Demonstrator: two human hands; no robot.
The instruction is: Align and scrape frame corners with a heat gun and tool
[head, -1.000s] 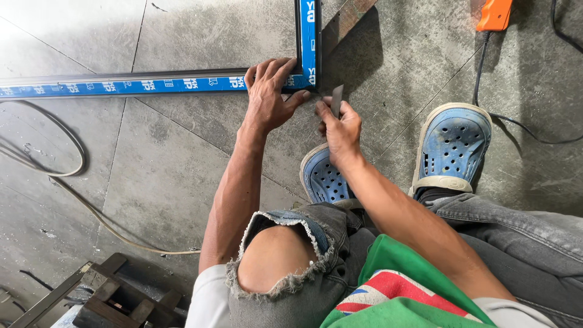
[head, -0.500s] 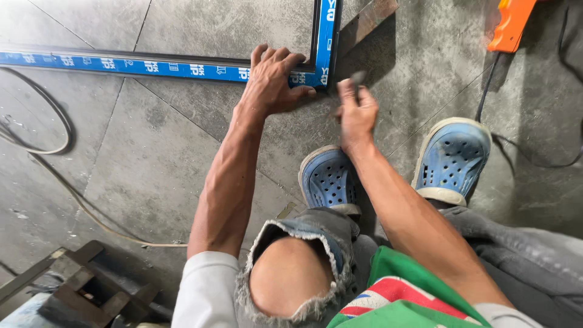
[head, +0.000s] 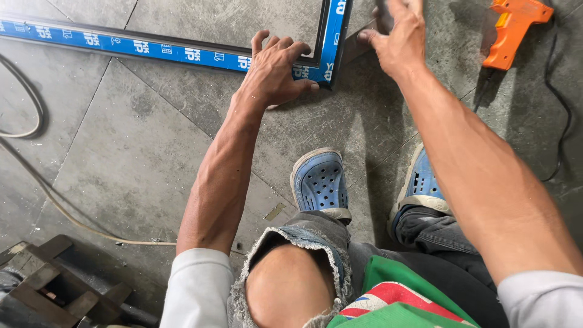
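With your left hand [head: 274,71] spread flat and pressing on the blue-taped frame corner [head: 325,67], your right hand [head: 398,37] has risen from beside that corner to its far side, curled around a small dark tool [head: 382,11], toward the orange power tool [head: 513,30].

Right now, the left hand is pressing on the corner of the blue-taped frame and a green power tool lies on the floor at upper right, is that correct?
Not quite: the power tool is orange, not green, as the head view shows. The left hand does press on the corner of the blue-taped frame.
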